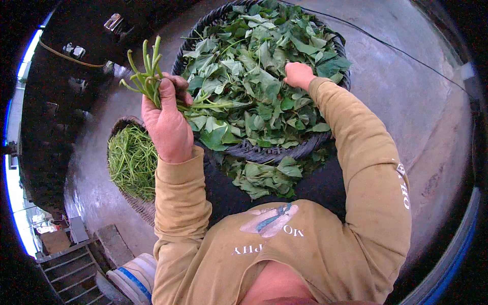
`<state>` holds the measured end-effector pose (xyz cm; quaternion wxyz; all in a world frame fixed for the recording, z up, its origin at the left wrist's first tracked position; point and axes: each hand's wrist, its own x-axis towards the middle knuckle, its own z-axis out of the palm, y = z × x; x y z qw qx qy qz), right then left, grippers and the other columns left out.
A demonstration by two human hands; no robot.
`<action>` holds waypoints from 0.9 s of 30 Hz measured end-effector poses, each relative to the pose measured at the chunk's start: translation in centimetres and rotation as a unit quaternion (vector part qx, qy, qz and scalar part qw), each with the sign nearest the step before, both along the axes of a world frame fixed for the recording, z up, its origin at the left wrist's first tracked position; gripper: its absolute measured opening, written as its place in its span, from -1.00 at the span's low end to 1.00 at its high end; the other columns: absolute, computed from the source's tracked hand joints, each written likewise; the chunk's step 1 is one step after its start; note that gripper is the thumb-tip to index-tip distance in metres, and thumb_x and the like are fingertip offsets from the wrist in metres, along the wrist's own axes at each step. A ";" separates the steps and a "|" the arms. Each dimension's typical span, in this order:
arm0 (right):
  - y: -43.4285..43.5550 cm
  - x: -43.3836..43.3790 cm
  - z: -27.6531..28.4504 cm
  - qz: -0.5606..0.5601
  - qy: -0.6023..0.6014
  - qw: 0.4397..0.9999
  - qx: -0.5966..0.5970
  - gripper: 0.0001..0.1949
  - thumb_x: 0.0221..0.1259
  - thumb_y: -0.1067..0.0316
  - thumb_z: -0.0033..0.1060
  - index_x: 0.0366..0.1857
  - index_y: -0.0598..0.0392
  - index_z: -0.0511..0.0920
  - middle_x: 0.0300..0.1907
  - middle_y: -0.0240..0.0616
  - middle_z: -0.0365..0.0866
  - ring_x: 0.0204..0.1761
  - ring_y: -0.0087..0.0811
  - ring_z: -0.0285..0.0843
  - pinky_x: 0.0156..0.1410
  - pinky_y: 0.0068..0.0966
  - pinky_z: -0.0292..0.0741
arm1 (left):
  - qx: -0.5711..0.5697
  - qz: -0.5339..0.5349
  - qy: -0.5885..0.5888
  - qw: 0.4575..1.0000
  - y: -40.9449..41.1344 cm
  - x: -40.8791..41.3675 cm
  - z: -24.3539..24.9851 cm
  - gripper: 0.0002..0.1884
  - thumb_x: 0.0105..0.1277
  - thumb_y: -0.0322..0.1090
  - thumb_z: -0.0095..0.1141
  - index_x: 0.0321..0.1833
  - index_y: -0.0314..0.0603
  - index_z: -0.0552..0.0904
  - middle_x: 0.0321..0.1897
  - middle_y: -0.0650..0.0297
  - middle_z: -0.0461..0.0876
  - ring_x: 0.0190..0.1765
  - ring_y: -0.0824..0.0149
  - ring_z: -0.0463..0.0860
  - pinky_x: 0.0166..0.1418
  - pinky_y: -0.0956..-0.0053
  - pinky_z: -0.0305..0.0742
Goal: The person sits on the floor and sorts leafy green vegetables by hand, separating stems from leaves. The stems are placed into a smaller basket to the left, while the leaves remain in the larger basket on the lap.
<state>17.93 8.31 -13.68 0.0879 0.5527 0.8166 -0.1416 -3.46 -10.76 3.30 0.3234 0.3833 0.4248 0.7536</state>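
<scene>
My left hand [169,122] is raised at the left edge of a large woven basket [263,152], gripping a bunch of green leaf stems [146,76]. Their cut ends stick up past the thumb, while other stems trail rightward over the basket. Broad green leaves [248,80] heap the basket to its rim. At the right side of this heap, my right hand [299,75] has its fingers curled against the leaves; whatever they may hold is hidden. More loose leaves [267,177] lie on dark cloth across my lap, below the basket's near rim.
To the left, a smaller woven basket [143,211] holds a pile of thin green stems [133,160]. A white bucket with a blue band [129,274], a concrete block [114,244] and a barred metal rack [72,272] are at lower left. A black cable [375,38] crosses the concrete floor [400,103].
</scene>
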 end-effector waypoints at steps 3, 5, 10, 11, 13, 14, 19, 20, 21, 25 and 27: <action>1.7 0.8 0.7 0.024 0.029 0.999 -0.012 -0.73 -0.15 0.28 0.14 -0.35 0.20 0.57 -0.26 -0.04 0.59 -0.17 -0.11 0.57 -0.07 -0.26 0.50 | -0.008 -0.020 -0.003 1.000 -0.1 -0.7 -0.3 -0.87 0.30 -0.30 0.00 -0.25 -0.22 0.45 -0.45 0.31 0.45 -0.43 0.48 0.40 -0.40 0.62 0.33; 3.9 1.9 3.2 0.080 0.118 0.989 -0.035 -0.79 -0.19 0.23 0.19 -0.58 0.19 0.56 -0.59 -0.08 0.55 -0.50 -0.23 0.53 -0.31 -0.34 0.47 | -0.017 -0.034 -0.027 0.999 -0.2 -0.9 -0.3 -0.87 0.30 -0.31 0.01 -0.25 -0.21 0.46 -0.46 0.32 0.44 -0.42 0.48 0.40 -0.38 0.61 0.34; 3.6 2.9 11.2 0.080 0.401 0.903 -0.130 -0.80 0.10 0.25 0.19 -0.29 0.11 0.63 -0.52 -0.50 0.54 -0.52 -0.71 0.36 -0.46 -0.70 0.29 | -0.016 -0.040 -0.067 0.997 0.4 -0.1 -0.5 -0.87 0.29 -0.30 0.01 -0.29 -0.21 0.45 -0.51 0.33 0.43 -0.47 0.45 0.44 -0.34 0.53 0.45; 3.3 2.7 12.1 0.084 0.437 0.885 -0.136 -0.82 0.11 0.28 0.18 -0.28 0.11 0.63 -0.51 -0.50 0.54 -0.49 -0.72 0.36 -0.44 -0.72 0.29 | -0.024 -0.058 -0.065 0.996 0.3 0.0 -0.6 -0.87 0.29 -0.30 0.01 -0.26 -0.20 0.44 -0.51 0.34 0.42 -0.47 0.44 0.43 -0.37 0.52 0.43; 1.5 2.1 14.4 0.135 0.446 0.876 -0.127 -0.83 0.11 0.31 0.17 -0.28 0.12 0.62 -0.49 -0.49 0.55 -0.46 -0.72 0.36 -0.40 -0.72 0.31 | -0.042 -0.097 -0.061 0.993 0.3 0.4 -0.8 -0.87 0.30 -0.30 -0.01 -0.22 -0.19 0.44 -0.49 0.34 0.39 -0.48 0.42 0.41 -0.42 0.49 0.41; 0.5 1.5 15.2 0.161 0.451 0.869 -0.123 -0.84 0.11 0.33 0.16 -0.28 0.13 0.62 -0.49 -0.49 0.56 -0.45 -0.73 0.37 -0.38 -0.72 0.32 | -0.069 -0.091 -0.057 0.992 0.5 0.6 -1.0 -0.86 0.30 -0.29 -0.01 -0.22 -0.18 0.43 -0.49 0.34 0.39 -0.55 0.45 0.37 -0.49 0.52 0.36; -3.6 -1.1 17.8 0.276 0.400 0.870 -0.086 -0.82 0.07 0.39 0.18 -0.28 0.26 0.57 -0.44 -0.36 0.60 -0.35 -0.63 0.46 -0.18 -0.64 0.43 | -0.116 -0.120 -0.029 0.985 1.3 2.6 -1.8 -0.86 0.30 -0.28 0.01 -0.22 -0.19 0.44 -0.39 0.29 0.48 -0.56 0.52 0.33 -0.53 0.61 0.30; -4.0 -1.6 17.8 0.289 0.414 0.859 -0.086 -0.82 0.07 0.41 0.18 -0.28 0.26 0.57 -0.43 -0.36 0.59 -0.35 -0.64 0.46 -0.19 -0.64 0.43 | -0.120 -0.132 -0.031 0.983 1.4 2.9 -2.1 -0.86 0.29 -0.28 0.01 -0.22 -0.19 0.44 -0.40 0.31 0.47 -0.57 0.52 0.32 -0.53 0.61 0.30; -4.5 -1.9 17.7 0.302 0.429 0.847 -0.085 -0.82 0.06 0.43 0.18 -0.27 0.26 0.57 -0.43 -0.36 0.59 -0.35 -0.64 0.46 -0.19 -0.65 0.43 | -0.124 -0.144 -0.034 0.981 1.5 3.3 -2.3 -0.85 0.29 -0.28 0.01 -0.22 -0.19 0.44 -0.42 0.33 0.47 -0.57 0.53 0.31 -0.53 0.61 0.29; -6.3 -2.9 18.1 0.298 0.491 0.814 -0.087 -0.82 0.01 0.49 0.19 -0.28 0.27 0.55 -0.44 -0.35 0.57 -0.37 -0.64 0.44 -0.21 -0.65 0.42 | -0.146 -0.174 -0.049 0.973 1.8 4.3 -2.5 -0.85 0.29 -0.34 0.02 -0.14 -0.19 0.46 -0.55 0.45 0.38 -0.63 0.58 0.31 -0.59 0.66 0.26; -6.4 -3.1 18.0 0.296 0.479 0.825 -0.048 -0.82 -0.03 0.48 0.21 -0.31 0.28 0.54 -0.45 -0.35 0.56 -0.37 -0.64 0.43 -0.22 -0.65 0.42 | -0.151 -0.198 -0.057 0.967 1.7 4.3 -2.6 -0.84 0.28 -0.36 0.03 -0.12 -0.20 0.46 -0.54 0.45 0.39 -0.63 0.59 0.31 -0.59 0.67 0.26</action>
